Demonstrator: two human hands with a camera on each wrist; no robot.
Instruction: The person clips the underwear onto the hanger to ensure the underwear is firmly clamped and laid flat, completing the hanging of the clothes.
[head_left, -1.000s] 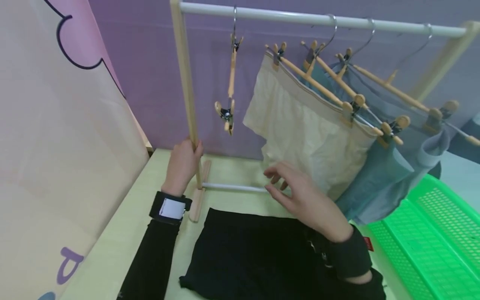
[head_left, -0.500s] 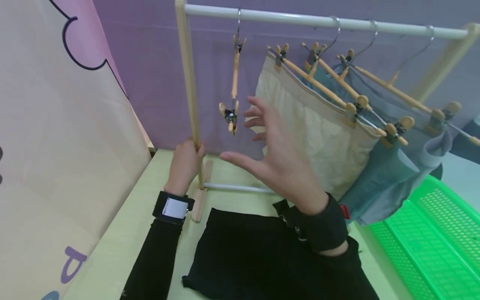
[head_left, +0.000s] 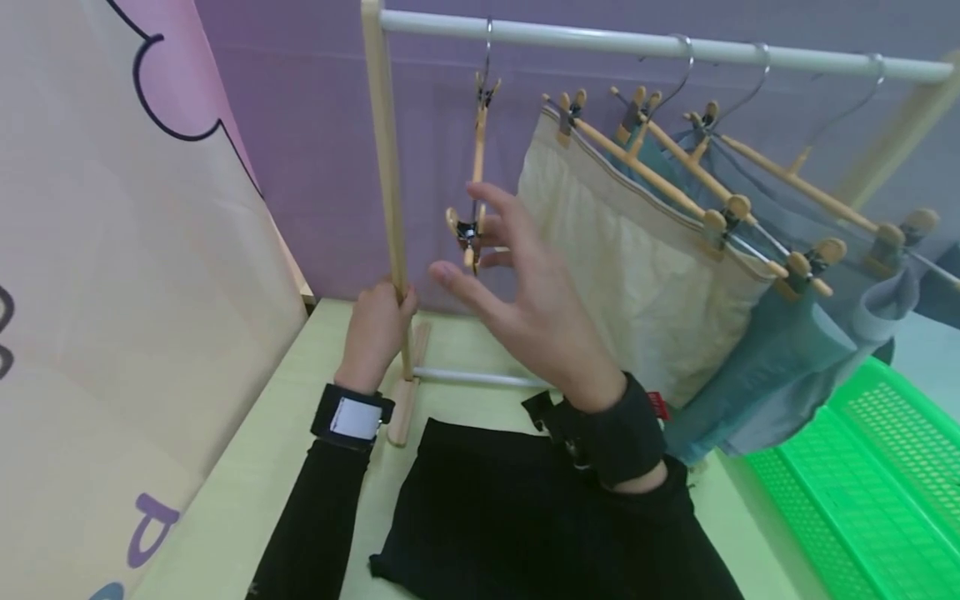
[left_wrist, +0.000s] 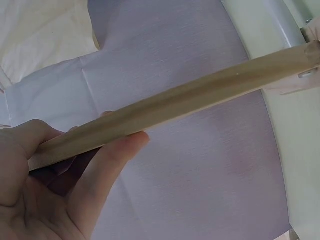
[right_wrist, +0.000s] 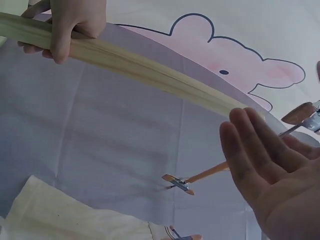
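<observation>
My left hand [head_left: 375,333] grips the wooden upright post [head_left: 387,158] of a small clothes rack; the left wrist view shows its fingers and thumb around the post [left_wrist: 175,107]. A bare wooden clip hanger [head_left: 479,154] hangs by its hook from the white rail, seen nearly end-on. Beside its lower clip is my right hand [head_left: 543,308], fingers spread, thumb apart. Some of its fingertips lie behind that clip, and whether they touch it I cannot tell. In the right wrist view the right hand [right_wrist: 275,175] partly covers the hanger [right_wrist: 207,172].
Beige shorts [head_left: 622,267] and blue-green garments [head_left: 772,358] hang from other clip hangers to the right. A black garment [head_left: 480,508] lies flat on the table in front of the rack. At the right stands a green plastic basket [head_left: 795,475].
My right hand has risen from in front of the beige shorts and moved left to the bare hanger, its fingers spreading. The left hand stays on the post.
</observation>
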